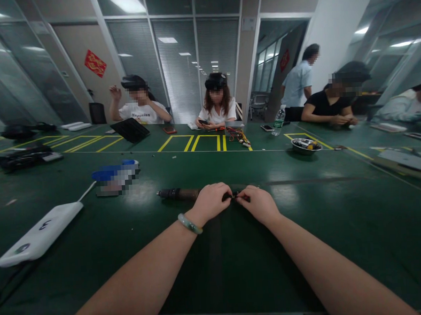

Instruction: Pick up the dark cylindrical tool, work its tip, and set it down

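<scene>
My left hand (211, 203) and my right hand (258, 204) meet above the green bench top (237, 264), their fingertips pinching a small black connector (235, 194) with short wires. Its exact shape is mostly hidden by my fingers. Just behind and left of my left hand lies a dark cylindrical tool (177, 194) with a brown section, its end running behind that hand. A pale green bangle (190, 223) circles my left wrist.
A white flat device (38, 234) with a cable lies at left, beyond it a blurred blue-and-white object (116, 176). A metal bowl (306, 146), a wire bundle (239, 136) and a water bottle (279, 121) stand farther off. Several seated people (216, 100) work across the bench.
</scene>
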`<state>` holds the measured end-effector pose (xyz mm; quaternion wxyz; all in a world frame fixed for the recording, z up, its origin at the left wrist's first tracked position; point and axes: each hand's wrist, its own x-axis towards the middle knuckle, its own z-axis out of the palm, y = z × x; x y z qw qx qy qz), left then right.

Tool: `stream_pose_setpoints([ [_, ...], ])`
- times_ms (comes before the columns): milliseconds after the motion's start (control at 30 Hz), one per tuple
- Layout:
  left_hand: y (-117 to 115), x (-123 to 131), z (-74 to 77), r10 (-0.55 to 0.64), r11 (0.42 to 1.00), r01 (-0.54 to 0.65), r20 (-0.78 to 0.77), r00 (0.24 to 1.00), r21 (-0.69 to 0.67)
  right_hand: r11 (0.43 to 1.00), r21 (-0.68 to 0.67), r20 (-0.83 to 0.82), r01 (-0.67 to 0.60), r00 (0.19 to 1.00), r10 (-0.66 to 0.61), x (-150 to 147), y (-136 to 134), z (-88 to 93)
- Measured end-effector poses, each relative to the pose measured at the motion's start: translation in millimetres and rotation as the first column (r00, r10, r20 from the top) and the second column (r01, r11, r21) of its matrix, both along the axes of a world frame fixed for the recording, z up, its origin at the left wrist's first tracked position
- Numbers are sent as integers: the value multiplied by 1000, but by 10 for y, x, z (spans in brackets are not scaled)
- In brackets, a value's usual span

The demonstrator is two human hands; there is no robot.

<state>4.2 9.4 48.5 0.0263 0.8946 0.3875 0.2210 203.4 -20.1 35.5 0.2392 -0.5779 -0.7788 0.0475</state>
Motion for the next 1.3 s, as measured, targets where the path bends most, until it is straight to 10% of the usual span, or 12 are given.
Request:
stream_pose_setpoints([
  [500, 20, 10, -20, 5, 1000, -5, 10, 1000, 0, 999, -36, -66, 17, 998, -19, -32, 31, -37],
  [1300, 61, 3, -38, 5, 1000, -4, 26, 1000, -29, 947, 153, 430, -281, 882, 193, -39, 222, -12],
])
